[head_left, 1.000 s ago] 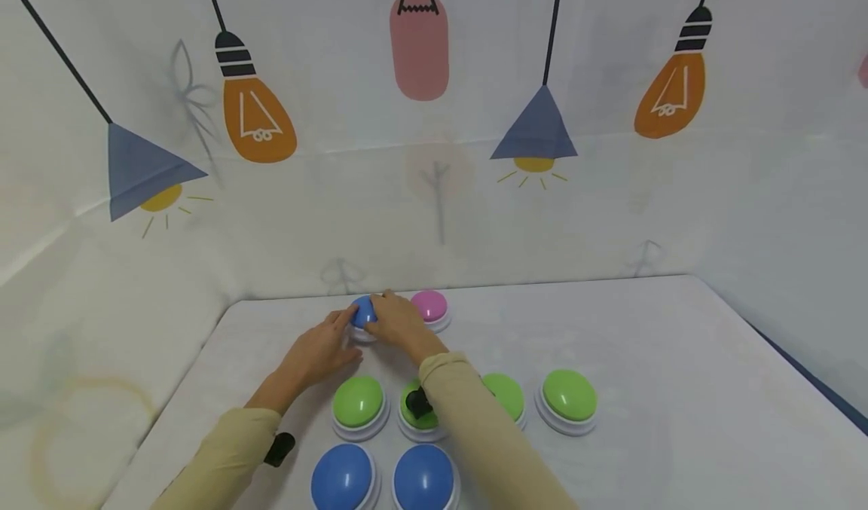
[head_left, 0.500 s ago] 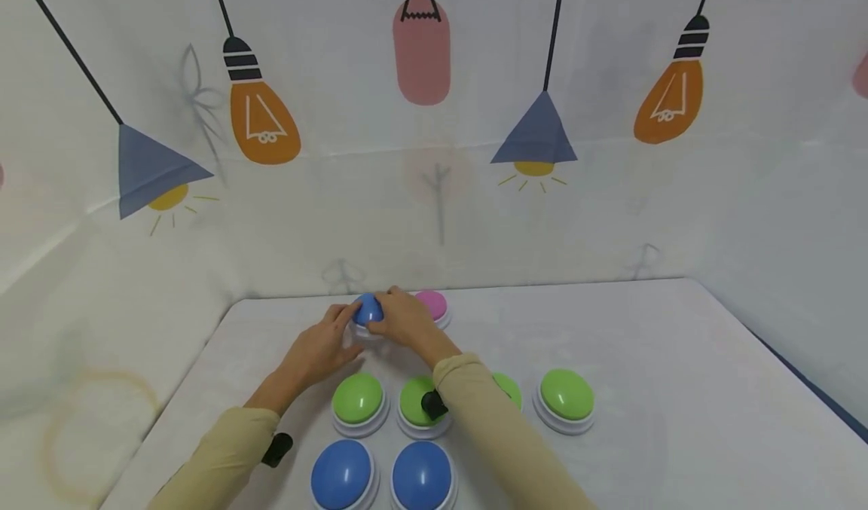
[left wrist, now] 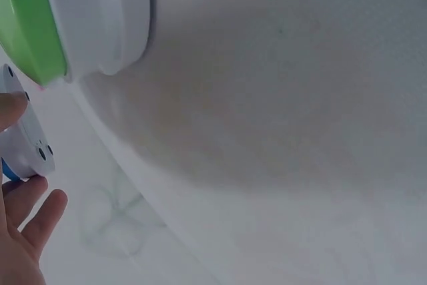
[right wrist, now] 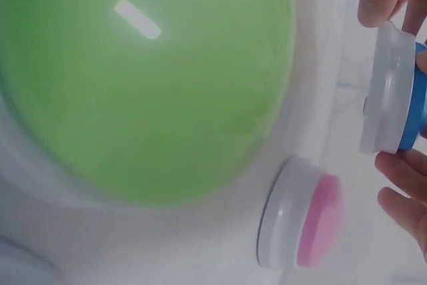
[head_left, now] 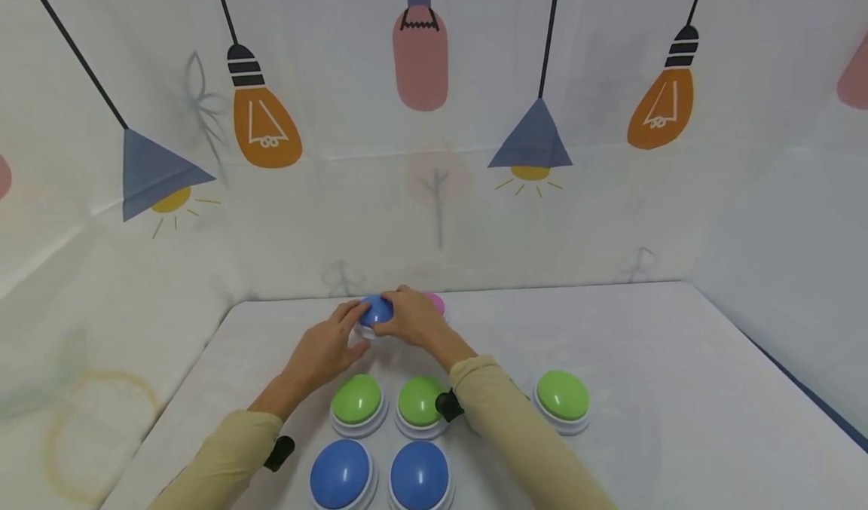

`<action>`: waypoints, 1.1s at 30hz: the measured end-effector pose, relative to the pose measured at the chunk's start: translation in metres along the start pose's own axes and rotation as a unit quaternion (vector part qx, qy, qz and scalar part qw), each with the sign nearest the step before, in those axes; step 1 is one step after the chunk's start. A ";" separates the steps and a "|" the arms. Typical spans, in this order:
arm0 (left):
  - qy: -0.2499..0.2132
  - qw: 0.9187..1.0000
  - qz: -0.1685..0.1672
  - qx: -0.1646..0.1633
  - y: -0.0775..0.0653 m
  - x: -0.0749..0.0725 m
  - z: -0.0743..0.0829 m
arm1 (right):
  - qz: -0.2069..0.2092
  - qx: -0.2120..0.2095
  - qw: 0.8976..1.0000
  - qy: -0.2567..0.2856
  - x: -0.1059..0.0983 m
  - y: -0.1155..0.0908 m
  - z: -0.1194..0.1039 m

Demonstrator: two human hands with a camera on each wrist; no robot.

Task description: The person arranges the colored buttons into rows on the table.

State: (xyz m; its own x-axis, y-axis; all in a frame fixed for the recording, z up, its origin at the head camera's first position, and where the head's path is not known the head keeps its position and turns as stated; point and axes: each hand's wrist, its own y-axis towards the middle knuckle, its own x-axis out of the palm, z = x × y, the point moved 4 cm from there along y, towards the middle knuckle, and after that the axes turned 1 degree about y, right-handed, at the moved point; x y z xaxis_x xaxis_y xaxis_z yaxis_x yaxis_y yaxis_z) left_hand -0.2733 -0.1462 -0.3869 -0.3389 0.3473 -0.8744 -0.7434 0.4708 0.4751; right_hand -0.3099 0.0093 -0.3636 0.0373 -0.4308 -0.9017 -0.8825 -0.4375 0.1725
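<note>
At the back of the table, both hands hold a round blue push button (head_left: pixel 377 310) with a white base. My left hand (head_left: pixel 324 350) has its fingers on the left side, its thumb low by the base. From the right, my right hand (head_left: pixel 419 320) pinches the dome and rim. The left wrist view shows the raised white underside of the button (left wrist: pixel 30 139), with small dark spots on it. Fingers also grip the button (right wrist: pixel 393 95) from two sides in the right wrist view. A pink push button (head_left: pixel 436 303) stands just behind the right hand, partly covered.
Green push buttons (head_left: pixel 356 399) form a row in front of the hands, one mostly hidden by the right sleeve (head_left: pixel 515 427). Two larger-looking blue buttons (head_left: pixel 420 474) lie nearer. A patterned cloth wall (head_left: pixel 339 209) rises behind the white table (head_left: pixel 678 389).
Both hands have shifted slightly right with the blue button, which has come up off the table and tilted. The right hand now covers more of the pink button.
</note>
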 end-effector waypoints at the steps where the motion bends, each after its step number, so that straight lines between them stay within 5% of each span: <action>1: 0.004 1.000 0.001 0.003 0.001 0.000 0.002 | -0.002 0.000 1.000 -0.002 -0.002 -0.001 0.000; 18: 0.078 0.992 0.055 0.087 0.002 -0.004 0.027 | -0.014 -0.018 0.999 -0.028 -0.024 -0.027 0.010; 33: 0.097 0.962 0.158 0.200 0.003 -0.016 0.067 | 0.032 -0.071 0.997 -0.020 -0.050 -0.069 0.015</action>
State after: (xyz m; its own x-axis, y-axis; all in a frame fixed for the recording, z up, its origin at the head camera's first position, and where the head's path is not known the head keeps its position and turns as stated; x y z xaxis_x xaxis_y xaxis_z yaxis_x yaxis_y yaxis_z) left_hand -0.2317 -0.0960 -0.3652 -0.6411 0.3848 -0.6640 -0.3170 0.6552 0.6858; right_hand -0.2581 0.0729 -0.3362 -0.0388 -0.4305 -0.9017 -0.8072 -0.5184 0.2822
